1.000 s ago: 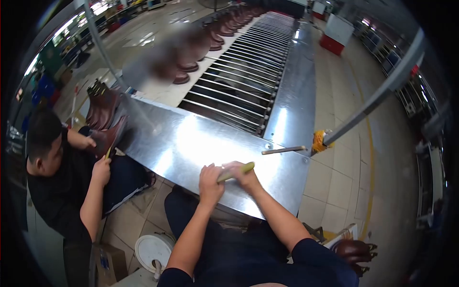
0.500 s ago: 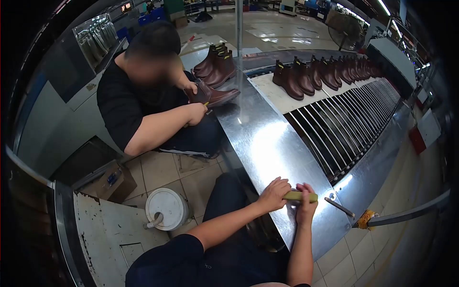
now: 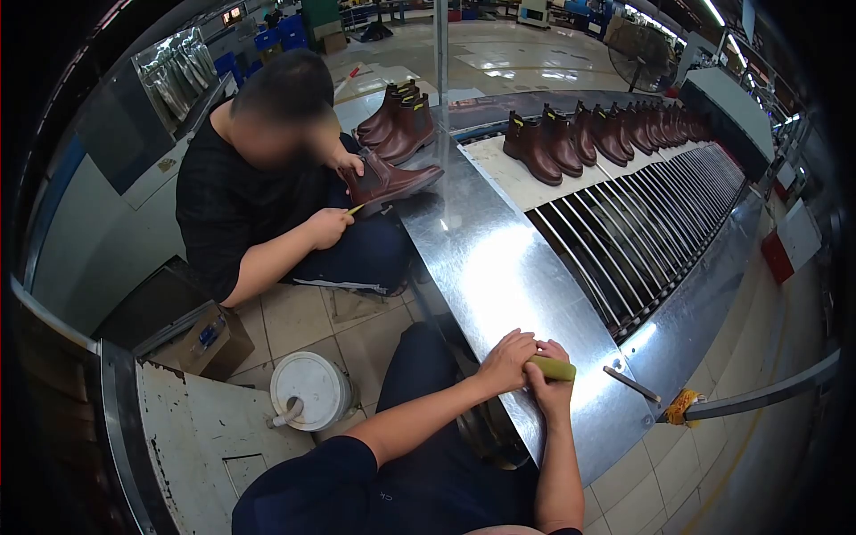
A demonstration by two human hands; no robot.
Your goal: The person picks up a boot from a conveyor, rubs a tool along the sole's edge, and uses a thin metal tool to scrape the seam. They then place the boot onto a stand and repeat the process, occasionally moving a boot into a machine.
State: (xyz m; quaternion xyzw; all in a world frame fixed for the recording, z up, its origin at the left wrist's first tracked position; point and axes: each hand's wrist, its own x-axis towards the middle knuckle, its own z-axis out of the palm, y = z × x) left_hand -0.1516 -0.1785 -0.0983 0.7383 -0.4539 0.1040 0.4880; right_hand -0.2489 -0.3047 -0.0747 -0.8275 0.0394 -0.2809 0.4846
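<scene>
Above the near end of the shiny metal table [image 3: 481, 267], my two hands are together on a stubby yellow-green bar [image 3: 555, 367] with a rounded end. My left hand [image 3: 506, 364] is closed around its left end, which the fingers hide. My right hand [image 3: 551, 385] is closed on it from the near side, with the thumb along the bar. A thin dark metal rod [image 3: 632, 384] lies on the table just right of my right hand. Neither hand touches a boot.
A co-worker [image 3: 259, 178] sits at left, holding a brown boot [image 3: 392, 183] and a yellow pointed tool [image 3: 357, 209]. More brown boots [image 3: 535, 147] line the slatted conveyor [image 3: 615, 241]. A metal post [image 3: 441, 71], white bucket [image 3: 308, 388] and cloth-wrapped bar [image 3: 758, 397] stand around.
My right hand and the yellow-green bar have shifted left, closer to my left hand. The co-worker's hand with the yellow tool has drawn back left from the boot.
</scene>
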